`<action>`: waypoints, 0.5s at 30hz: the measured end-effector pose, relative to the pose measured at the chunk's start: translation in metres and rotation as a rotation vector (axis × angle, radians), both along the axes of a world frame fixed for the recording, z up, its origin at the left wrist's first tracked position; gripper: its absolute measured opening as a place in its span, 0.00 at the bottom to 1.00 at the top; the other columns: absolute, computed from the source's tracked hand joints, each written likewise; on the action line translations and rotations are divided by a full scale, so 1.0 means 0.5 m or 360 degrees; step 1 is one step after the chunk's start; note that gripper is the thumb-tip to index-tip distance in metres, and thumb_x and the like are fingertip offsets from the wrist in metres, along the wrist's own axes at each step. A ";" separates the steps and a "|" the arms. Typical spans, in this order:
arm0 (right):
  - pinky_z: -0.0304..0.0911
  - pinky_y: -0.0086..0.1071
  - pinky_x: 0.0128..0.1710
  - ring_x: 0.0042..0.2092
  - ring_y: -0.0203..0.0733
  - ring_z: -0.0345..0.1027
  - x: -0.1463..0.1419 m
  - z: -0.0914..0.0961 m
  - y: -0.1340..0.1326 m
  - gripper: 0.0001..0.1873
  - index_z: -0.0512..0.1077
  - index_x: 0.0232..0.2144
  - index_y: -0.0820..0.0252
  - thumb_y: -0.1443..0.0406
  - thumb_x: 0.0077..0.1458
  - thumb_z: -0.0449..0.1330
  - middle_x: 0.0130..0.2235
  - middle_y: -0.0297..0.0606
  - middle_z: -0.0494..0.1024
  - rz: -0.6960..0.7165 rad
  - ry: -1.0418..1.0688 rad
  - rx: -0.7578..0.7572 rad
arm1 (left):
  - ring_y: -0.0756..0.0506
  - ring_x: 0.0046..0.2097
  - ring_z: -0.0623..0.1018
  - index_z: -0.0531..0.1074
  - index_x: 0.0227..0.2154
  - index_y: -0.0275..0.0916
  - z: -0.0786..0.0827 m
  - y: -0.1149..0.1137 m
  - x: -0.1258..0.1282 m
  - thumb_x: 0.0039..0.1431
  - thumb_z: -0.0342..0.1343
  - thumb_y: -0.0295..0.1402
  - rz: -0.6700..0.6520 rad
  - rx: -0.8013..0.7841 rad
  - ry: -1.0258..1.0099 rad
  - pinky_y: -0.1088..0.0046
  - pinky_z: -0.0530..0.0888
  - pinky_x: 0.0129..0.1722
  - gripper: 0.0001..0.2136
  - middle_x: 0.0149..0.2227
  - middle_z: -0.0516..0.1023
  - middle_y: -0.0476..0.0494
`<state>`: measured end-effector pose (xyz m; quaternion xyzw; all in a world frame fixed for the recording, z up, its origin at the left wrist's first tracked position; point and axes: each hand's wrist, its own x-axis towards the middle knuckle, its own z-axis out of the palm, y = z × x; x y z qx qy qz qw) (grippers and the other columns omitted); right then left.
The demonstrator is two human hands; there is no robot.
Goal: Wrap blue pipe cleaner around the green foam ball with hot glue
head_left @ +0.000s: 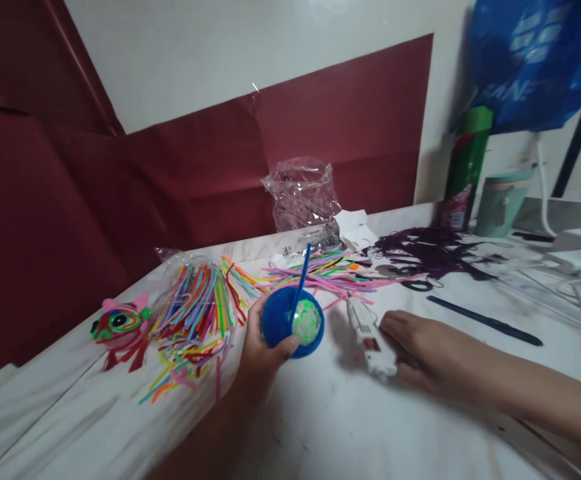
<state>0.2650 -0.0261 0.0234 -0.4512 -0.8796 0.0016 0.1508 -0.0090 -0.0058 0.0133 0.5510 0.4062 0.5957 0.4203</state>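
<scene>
My left hand (pixel 266 340) grips a round blue ball (pixel 277 319) wrapped in blue pipe cleaner, with the thumb over its near edge. On the ball's right side a pale patch with green blotches (pixel 307 321) stays uncovered. One blue pipe cleaner end (pixel 304 273) sticks up from the ball. To the right, my right hand (pixel 415 347) is closed at the side of a white glue gun (pixel 369 337), its fingers partly hidden. The gun's nozzle points away from me toward the pipe cleaners, and its edges are slightly blurred.
Colourful pipe cleaners (pixel 197 300) lie at the left and back. A decorated figure (pixel 121 328) stands far left. Purple strands (pixel 420 250), scissors (pixel 417 285), a dark blue strip (pixel 485 321), a green mug (pixel 503 205) and white cables (pixel 577 290) are on the right.
</scene>
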 end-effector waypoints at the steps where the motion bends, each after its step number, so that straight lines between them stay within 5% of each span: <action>1: 0.71 0.41 0.33 0.33 0.51 0.74 0.000 0.009 -0.004 0.07 0.70 0.33 0.60 0.70 0.49 0.56 0.34 0.48 0.77 0.0042 0.0128 0.0052 | 0.34 0.56 0.74 0.63 0.57 0.41 0.000 0.000 -0.002 0.39 0.69 0.36 0.0007 0.0040 0.0040 0.56 0.72 0.54 0.38 0.56 0.72 0.36; 6: 0.70 0.33 0.31 0.31 0.44 0.73 -0.018 0.032 -0.038 0.05 0.68 0.31 0.55 0.68 0.56 0.52 0.32 0.39 0.77 0.0357 0.0889 0.0069 | 0.34 0.57 0.72 0.62 0.57 0.42 -0.003 0.000 -0.006 0.38 0.70 0.36 -0.0015 0.0200 0.0182 0.55 0.69 0.57 0.40 0.56 0.71 0.37; 15: 0.72 0.30 0.35 0.34 0.44 0.77 -0.034 0.007 -0.069 0.11 0.75 0.33 0.55 0.59 0.61 0.55 0.31 0.40 0.80 0.0249 0.1158 0.0060 | 0.34 0.60 0.68 0.58 0.59 0.42 -0.003 -0.012 0.008 0.38 0.68 0.34 0.0075 0.0235 0.0126 0.54 0.63 0.62 0.41 0.60 0.66 0.36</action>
